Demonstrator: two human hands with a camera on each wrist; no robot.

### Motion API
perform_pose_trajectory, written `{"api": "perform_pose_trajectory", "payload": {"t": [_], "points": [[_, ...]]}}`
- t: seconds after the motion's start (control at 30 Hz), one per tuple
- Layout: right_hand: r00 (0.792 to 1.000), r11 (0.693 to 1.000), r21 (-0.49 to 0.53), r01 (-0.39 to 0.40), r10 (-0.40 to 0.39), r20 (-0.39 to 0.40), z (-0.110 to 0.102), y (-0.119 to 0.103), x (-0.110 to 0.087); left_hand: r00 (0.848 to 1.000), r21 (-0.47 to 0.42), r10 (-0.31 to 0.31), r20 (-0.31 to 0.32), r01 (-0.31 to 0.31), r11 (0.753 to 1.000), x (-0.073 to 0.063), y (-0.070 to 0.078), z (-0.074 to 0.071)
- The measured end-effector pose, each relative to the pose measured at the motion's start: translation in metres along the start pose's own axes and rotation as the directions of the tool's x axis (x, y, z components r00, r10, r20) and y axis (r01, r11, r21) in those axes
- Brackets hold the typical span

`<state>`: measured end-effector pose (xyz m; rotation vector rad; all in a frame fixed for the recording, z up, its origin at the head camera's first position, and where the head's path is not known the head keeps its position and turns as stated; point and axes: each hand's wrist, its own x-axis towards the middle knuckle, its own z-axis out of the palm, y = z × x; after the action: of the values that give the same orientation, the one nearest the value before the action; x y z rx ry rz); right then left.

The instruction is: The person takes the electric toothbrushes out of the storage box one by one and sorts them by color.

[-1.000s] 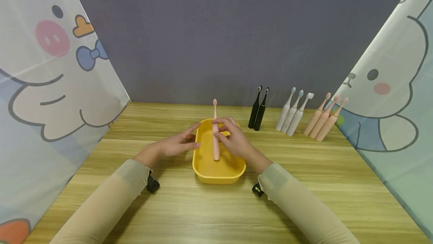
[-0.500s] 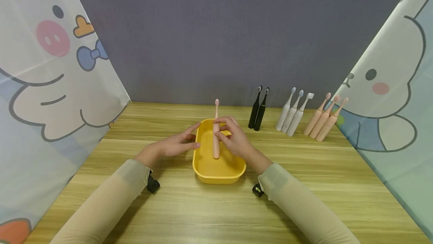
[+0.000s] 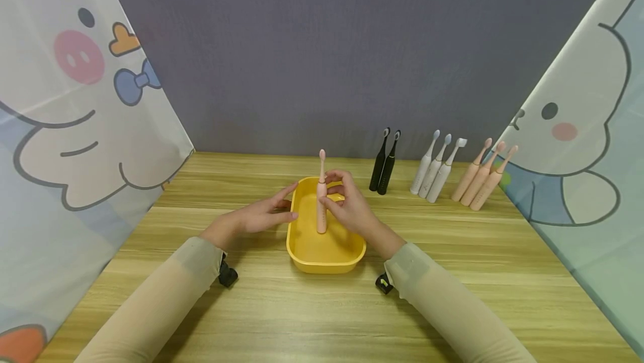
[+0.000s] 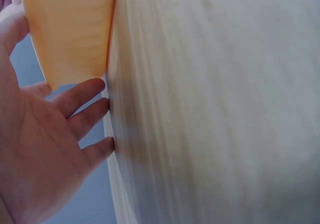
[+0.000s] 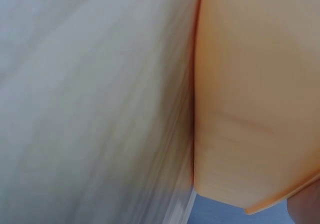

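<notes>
In the head view my right hand (image 3: 352, 209) holds a pink electric toothbrush (image 3: 321, 218) with its brush head up, inside a yellow plastic basin (image 3: 324, 267). The thumb lies at the handle and the index finger is near the brush's neck. At the basin's left side is my left hand (image 3: 259, 216), its fingers loosely extended along the wall. The left wrist view has that hand (image 4: 45, 144) with fingers spread at the basin's end (image 4: 70, 29) and the thumb by the rim. Only the basin's outer wall (image 5: 250, 104) and a sliver of the right hand (image 5: 306, 204) show in the right wrist view.
On the wooden table (image 3: 312, 318), to the right, stand two black electric toothbrushes (image 3: 387, 174), three white ones (image 3: 432, 175) and three pink ones (image 3: 484, 183) in groups. A dark grey panel (image 3: 352, 61) rises behind; cartoon-printed cloths flank both sides.
The pink toothbrush's head has shifted slightly right and its lower end a little up. My right index finger has moved off the front of the brush to its right side. The left hand stays put.
</notes>
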<state>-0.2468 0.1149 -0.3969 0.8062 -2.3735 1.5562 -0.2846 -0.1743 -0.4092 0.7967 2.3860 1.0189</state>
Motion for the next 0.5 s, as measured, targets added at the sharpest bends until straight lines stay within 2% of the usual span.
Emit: {"api": "perform_pose_trajectory", "payload": {"t": [0.5], "points": [[0.997,0.997,-0.005,-0.071,0.071,0.01,-0.0026,-0.0016,0.0001,1.0,-0.001,-0.014,-0.006,0.014,1.0,0.0015,-0.0024,0.0016]]}}
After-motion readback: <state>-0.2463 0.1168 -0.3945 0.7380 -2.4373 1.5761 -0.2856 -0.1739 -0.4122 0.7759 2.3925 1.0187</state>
